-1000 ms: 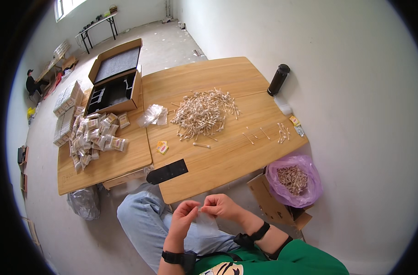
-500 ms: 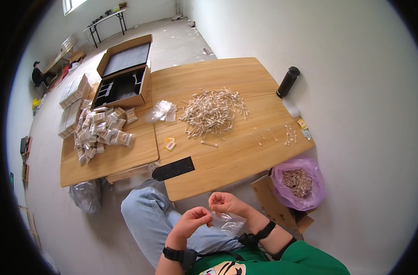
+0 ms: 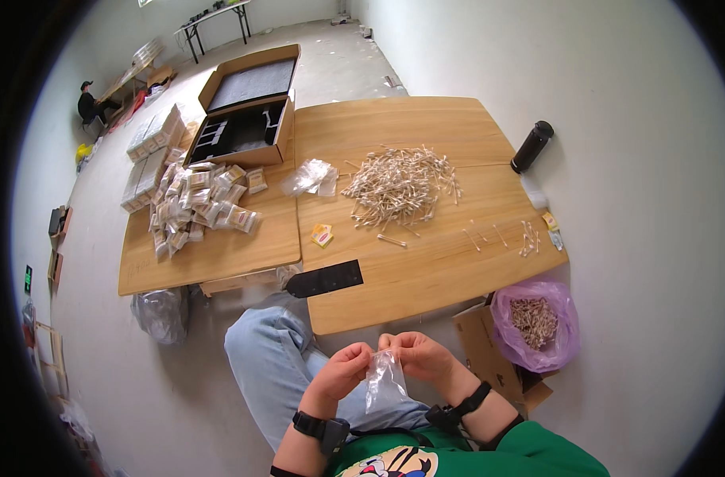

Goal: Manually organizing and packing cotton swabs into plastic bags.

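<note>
A small clear plastic bag (image 3: 386, 383) hangs over my lap, pinched at its top edge by both hands. My left hand (image 3: 348, 368) grips its left corner; my right hand (image 3: 419, 354) grips the right corner. Nothing shows inside the bag. On the table ahead lies a big heap of cotton swabs (image 3: 400, 187), with one small bundle of swabs (image 3: 392, 241) in front of it. Left of the heap are flat clear bags (image 3: 312, 176) and a few yellow-and-white cards (image 3: 322, 235).
Filled packets (image 3: 199, 207) pile up on the left beside an open cardboard box (image 3: 243, 135). A black strip (image 3: 326, 278) overhangs the table's front edge. A black bottle (image 3: 532, 146) stands at the right. A pink-lined box of swabs (image 3: 569, 326) sits below. Someone (image 3: 90, 103) sits far off.
My right hand has come to the bag's top edge beside my left. The bag now hangs straight down between them. My head view has shifted, so the table appears further right.
</note>
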Available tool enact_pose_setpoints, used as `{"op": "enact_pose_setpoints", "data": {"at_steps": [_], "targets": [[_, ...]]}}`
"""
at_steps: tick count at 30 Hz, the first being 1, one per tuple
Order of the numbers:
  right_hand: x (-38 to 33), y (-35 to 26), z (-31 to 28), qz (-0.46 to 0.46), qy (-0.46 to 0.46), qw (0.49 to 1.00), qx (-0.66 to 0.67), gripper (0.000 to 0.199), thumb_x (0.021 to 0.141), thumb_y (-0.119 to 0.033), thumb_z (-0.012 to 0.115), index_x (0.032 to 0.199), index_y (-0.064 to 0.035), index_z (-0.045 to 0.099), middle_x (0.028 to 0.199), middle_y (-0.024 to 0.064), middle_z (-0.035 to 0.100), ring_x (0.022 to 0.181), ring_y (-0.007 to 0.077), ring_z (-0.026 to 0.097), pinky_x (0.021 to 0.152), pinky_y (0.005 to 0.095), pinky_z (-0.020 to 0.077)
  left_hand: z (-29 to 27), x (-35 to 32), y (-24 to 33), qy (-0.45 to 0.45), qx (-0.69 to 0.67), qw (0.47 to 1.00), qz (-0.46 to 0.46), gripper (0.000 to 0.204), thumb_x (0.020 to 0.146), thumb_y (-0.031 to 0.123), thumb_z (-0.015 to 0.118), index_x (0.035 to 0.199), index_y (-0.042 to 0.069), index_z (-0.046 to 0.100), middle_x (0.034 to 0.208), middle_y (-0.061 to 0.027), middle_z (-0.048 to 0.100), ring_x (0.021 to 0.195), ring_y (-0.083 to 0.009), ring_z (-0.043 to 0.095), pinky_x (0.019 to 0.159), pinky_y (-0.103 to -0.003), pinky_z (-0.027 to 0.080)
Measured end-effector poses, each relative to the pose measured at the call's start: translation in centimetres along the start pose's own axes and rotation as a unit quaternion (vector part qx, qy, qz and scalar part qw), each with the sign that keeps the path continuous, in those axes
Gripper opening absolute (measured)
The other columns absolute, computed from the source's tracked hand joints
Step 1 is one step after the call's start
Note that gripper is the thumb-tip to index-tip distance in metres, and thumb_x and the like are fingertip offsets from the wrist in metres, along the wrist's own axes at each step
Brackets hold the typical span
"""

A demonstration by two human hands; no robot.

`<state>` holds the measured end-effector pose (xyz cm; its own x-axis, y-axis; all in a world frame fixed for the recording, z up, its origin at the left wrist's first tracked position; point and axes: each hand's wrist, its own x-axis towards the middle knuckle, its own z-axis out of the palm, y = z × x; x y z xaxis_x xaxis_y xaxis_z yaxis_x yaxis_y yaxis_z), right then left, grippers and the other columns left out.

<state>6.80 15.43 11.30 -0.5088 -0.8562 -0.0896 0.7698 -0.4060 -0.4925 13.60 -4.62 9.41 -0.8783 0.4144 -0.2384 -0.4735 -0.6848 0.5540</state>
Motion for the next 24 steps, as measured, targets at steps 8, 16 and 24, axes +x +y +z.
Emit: {"op": "enact_pose_setpoints", "data": {"at_steps": [8, 16, 24], "targets": [[0.2, -1.9, 0.5, 0.118, 0.024, 0.971, -0.206, 0.011, 0.09, -0.013, 0.07, 0.092, -0.0023, 0.071, 0.09, 0.0026, 0.066, 0.067, 0.0083, 0.058, 0.061, 0.0216, 0.0455, 0.7, -0.3, 1.0, 0.089, 0.136, 0.986, -0.029, 0.022, 0.102, 0.022, 0.055, 0.116, 0.005, 0.056, 0.096, -0.0008, 0.063, 0.087, -0.0084, 0.06, 0.08, -0.024, 0.048], [1.5, -3.2, 3.2, 0.16, -0.017, 0.87, -0.467, 0.025, 0.087, -0.002, 0.06, 0.109, -0.0066, 0.071, 0.091, 0.0025, 0.069, 0.075, 0.0112, 0.064, 0.067, 0.0258, 0.0509, 0.0, -0.7, 3.7, -0.029, 0.462, 0.884, -0.07, 0.067, 0.092, 0.032, 0.068, 0.143, -0.001, 0.042, 0.127, -0.0096, 0.059, 0.117, -0.0166, 0.055, 0.102, -0.031, 0.042], [4.0, -1.9, 0.3, -0.025, -0.056, 0.858, -0.511, 0.032, 0.08, 0.011, 0.053, 0.105, -0.0031, 0.069, 0.098, 0.0047, 0.069, 0.086, 0.0129, 0.062, 0.077, 0.0254, 0.0489, 0.4, -0.5, 5.3, 0.083, 0.564, 0.82, 0.046, 0.058, 0.074, 0.031, 0.085, 0.117, 0.001, 0.06, 0.099, -0.0108, 0.066, 0.091, -0.0197, 0.063, 0.08, -0.032, 0.05]]}}
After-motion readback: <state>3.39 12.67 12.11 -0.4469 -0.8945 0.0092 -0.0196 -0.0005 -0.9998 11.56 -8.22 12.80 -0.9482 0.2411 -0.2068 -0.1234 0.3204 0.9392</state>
